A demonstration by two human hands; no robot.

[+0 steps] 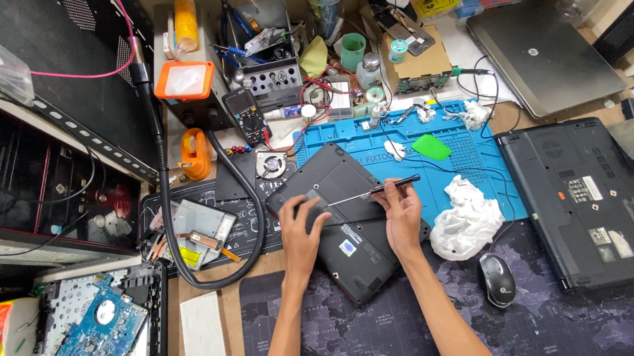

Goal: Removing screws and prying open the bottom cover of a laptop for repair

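A small black laptop [353, 250] lies bottom side up, tilted, partly on the blue work mat [472, 136]. My left hand [302, 228] rests flat on its underside, fingers spread near the left edge. My right hand [401, 207] grips a thin screwdriver [367, 193] with a dark handle. The shaft lies nearly level, and its tip points left onto the laptop's base, close to my left fingertips.
A larger black laptop [586, 202] lies upside down at right, a grey closed one [541, 55] behind it. Crumpled white tissue [467, 219] and a mouse [497, 279] sit beside my right arm. A multimeter [246, 116], tools and a circuit board [93, 346] crowd the left.
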